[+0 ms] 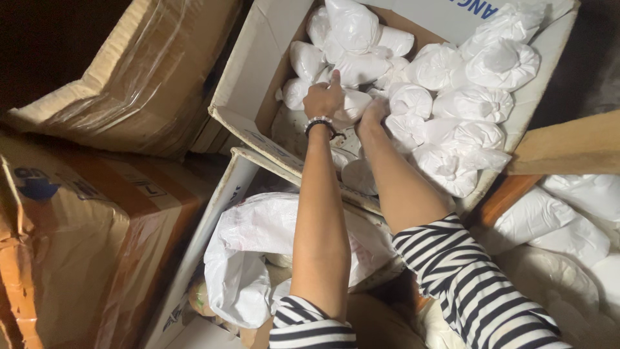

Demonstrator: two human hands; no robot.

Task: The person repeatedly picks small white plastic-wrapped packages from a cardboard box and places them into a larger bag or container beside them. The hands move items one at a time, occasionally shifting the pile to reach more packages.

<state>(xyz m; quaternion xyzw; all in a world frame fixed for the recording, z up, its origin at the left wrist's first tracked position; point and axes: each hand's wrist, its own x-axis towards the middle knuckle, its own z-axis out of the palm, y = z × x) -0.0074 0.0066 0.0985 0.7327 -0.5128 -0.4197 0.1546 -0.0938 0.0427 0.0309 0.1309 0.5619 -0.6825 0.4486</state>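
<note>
Hands reach together into an open cardboard box (248, 97) packed with small white plastic bags, each knotted at the top and filled with something pale. The left hand (324, 98) is curled shut on one knotted bag (352, 106), thumb up, a beaded bracelet (319, 123) at the wrist. The right hand (373, 113), just to the right of it, digs down among the bags near the middle of the box; its fingers are buried, so I cannot tell whether it grips anything.

Risks, as I judge them: the gripped bag lies wedged under its neighbours toward the far side, so a sharp pull may drag others with it, or stretch the thin film until it splits and spills. The heap on the right (478, 103) rises to the box wall and above it; disturbing the middle may send some sliding over the edge toward the loose bags on the right (575, 220). The box itself sits tilted across a nearer carton holding a larger white bag (258, 245), and leaning weight on its near flap could tip or shift it. Dim light makes small tears hard to spot.
</note>
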